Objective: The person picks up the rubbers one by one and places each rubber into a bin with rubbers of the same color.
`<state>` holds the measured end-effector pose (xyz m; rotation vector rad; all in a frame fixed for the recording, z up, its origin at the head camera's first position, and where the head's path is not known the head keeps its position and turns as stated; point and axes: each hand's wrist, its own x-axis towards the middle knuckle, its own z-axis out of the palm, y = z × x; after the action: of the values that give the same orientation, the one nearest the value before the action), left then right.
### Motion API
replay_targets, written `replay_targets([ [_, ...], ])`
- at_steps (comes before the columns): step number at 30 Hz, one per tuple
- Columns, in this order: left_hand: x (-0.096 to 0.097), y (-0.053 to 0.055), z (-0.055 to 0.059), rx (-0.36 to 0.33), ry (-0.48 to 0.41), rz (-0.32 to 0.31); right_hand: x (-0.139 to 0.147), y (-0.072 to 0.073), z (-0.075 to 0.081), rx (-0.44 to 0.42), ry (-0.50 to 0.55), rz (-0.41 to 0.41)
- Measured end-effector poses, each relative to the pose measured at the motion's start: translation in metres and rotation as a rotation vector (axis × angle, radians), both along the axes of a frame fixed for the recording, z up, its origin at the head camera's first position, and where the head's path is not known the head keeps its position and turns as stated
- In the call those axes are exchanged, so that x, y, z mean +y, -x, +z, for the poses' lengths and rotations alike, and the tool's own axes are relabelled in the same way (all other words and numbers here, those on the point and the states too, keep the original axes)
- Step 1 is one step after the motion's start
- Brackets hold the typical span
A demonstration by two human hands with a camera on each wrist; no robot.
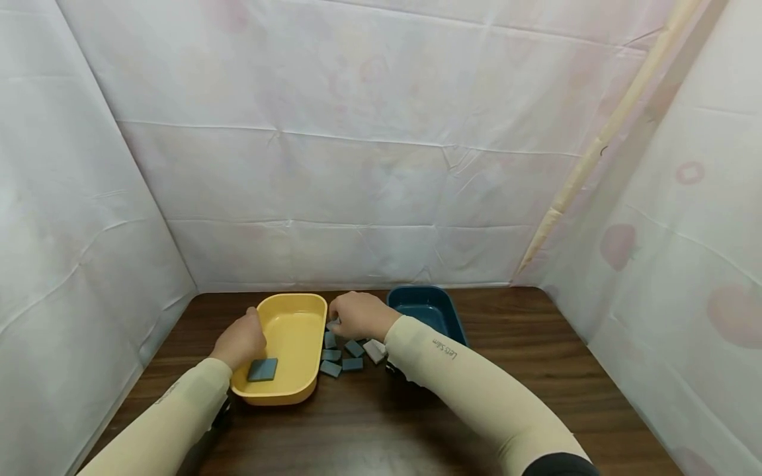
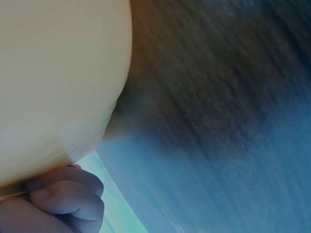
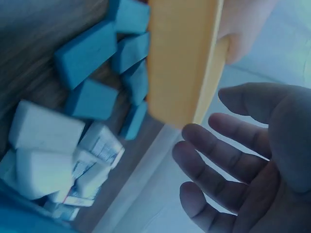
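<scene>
My left hand (image 1: 241, 340) grips the left rim of a yellow tray (image 1: 297, 337); its curled fingers (image 2: 73, 196) show at the rim in the left wrist view. Inside the tray, near its front left, lies a flat blue-grey block (image 1: 262, 369). By the tray's right wall, my right hand (image 3: 286, 170) has its thumb and fingers spread with nothing between them. Several small blue-grey blocks (image 3: 87, 53) lie on the table along that wall. Beside them is a cluster of white blocks (image 3: 46, 126), some with printed sides.
A dark blue tray (image 1: 425, 314) stands to the right, partly hidden by my right forearm. All of this is on a dark wooden table (image 1: 506, 357). White patterned sheeting (image 1: 357, 185) rises behind and at both sides, with a pale pole (image 1: 595, 158) at the back right.
</scene>
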<state>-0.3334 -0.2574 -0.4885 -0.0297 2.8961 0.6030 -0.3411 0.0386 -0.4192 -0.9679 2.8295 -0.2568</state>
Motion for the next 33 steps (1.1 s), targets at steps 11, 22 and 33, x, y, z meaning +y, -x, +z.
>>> replay_targets([
  [11,0.0,0.002,-0.002,-0.004,0.01,0.001,-0.013,0.021,-0.034,-0.034,-0.088,0.006],
  [22,-0.001,0.0,0.002,-0.021,0.003,0.02,-0.023,0.023,-0.052,-0.031,-0.12,0.021],
  [33,0.002,-0.002,0.004,-0.023,0.003,0.017,-0.015,0.024,-0.053,-0.006,-0.132,0.009],
])
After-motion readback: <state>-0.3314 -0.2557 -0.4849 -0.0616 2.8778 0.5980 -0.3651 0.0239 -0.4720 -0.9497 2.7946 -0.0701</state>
